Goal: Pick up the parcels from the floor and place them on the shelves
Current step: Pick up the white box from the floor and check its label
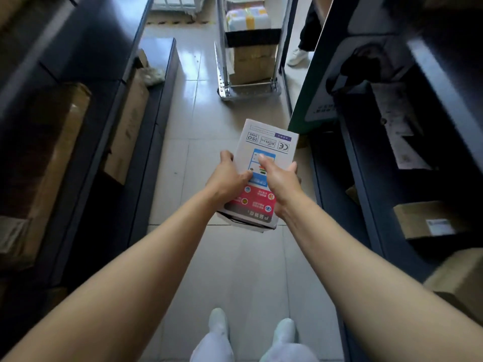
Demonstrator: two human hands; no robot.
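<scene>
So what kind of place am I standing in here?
Probably a parcel storeroom or pickup depot. Dark shelves line both sides of a narrow aisle and hold cardboard boxes, a metal cart ahead is stacked with parcels, and both hands hold a printed box.

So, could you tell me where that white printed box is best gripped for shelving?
By its two long side edges near the lower end, one hand from each side, as the left hand and right hand do: the white printed box is flat and narrow.

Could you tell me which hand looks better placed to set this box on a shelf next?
Probably the right hand: it grips the box on the side nearer the right shelf, where open space shows.
</scene>
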